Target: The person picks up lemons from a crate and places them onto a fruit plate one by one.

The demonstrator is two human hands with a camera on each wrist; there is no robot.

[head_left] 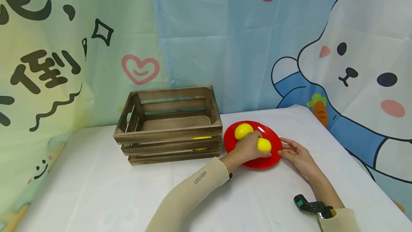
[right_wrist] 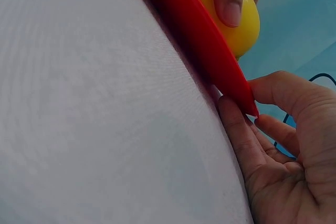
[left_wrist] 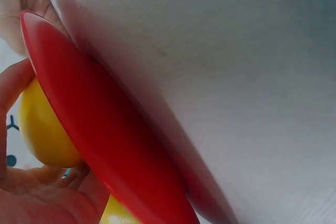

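Red plate (head_left: 257, 162) head view: left hand (head_left: 248, 148) curled round a yellow lemon (head_left: 264, 145) on it; second lemon (head_left: 243, 130) just beyond. Left wrist: fingers (left_wrist: 31, 182) wrap the lemon. Right wrist: right hand (right_wrist: 283, 150) loosely open, fingertips touching plate rim.

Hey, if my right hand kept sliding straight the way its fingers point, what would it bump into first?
The right hand already has its fingertips at the red plate rim, so the plate comes first; beyond it probably the yellow lemon held by the left hand.
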